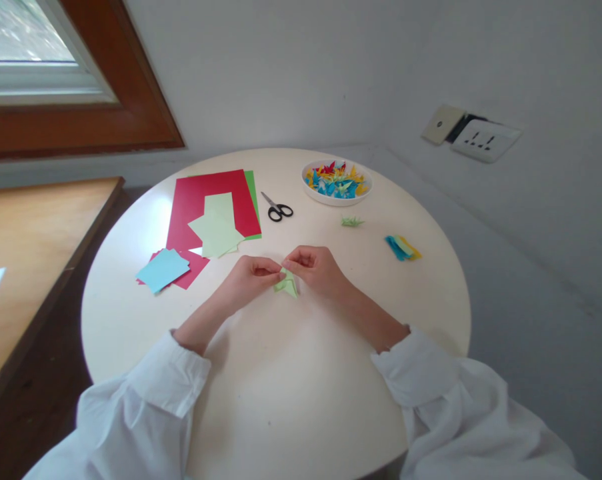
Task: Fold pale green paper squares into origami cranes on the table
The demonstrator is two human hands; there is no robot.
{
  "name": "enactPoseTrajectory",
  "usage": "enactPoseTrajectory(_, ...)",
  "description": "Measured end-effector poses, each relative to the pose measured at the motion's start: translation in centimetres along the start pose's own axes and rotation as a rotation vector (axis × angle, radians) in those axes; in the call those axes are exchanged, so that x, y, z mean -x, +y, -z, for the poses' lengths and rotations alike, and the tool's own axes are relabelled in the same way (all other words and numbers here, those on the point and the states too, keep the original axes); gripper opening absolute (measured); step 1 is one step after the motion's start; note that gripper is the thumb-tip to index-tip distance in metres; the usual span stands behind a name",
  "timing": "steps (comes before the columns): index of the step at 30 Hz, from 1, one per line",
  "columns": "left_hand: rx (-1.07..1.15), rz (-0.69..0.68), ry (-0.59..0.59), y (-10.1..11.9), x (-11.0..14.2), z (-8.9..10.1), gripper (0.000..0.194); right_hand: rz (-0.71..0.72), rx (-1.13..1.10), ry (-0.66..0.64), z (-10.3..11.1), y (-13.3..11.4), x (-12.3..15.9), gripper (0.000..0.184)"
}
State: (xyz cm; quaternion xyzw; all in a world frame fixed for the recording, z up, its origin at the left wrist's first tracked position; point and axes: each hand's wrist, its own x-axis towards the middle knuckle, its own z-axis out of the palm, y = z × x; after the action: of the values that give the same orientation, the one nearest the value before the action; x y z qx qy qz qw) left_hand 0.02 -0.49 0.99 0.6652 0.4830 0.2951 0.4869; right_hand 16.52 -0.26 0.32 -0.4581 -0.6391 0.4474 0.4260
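Head cam's got your left hand (pixel 253 277) and right hand (pixel 317 268) both pinching that little folded green paper (pixel 289 287), nearly touching each other around the middle of the round table (pixel 301 373). Scissors (pixel 277 207) are lying past your hands, and the white bowl (pixel 333 201) of paper cranes (pixel 338 183) sits farther back, off to the right.

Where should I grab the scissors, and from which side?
Probably best to take the scissors by the black handle loops, coming from your side of the table. They lie flat, with the loops toward you and the pointed blades aimed away and to the left.
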Motion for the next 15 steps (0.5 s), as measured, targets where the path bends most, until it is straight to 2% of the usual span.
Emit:
enactPoseTrajectory(5,-0.009,0.002,-0.006,-0.02,0.02,-0.05,0.015,0.012,0.008,-0.012,-0.11,-0.05,0.07,0.013)
enactPoseTrajectory(15,-0.028,0.002,0.038,-0.17,-0.04,-0.15,0.024,-0.046,-0.029,-0.034,-0.46,0.2,-0.15,0.014)
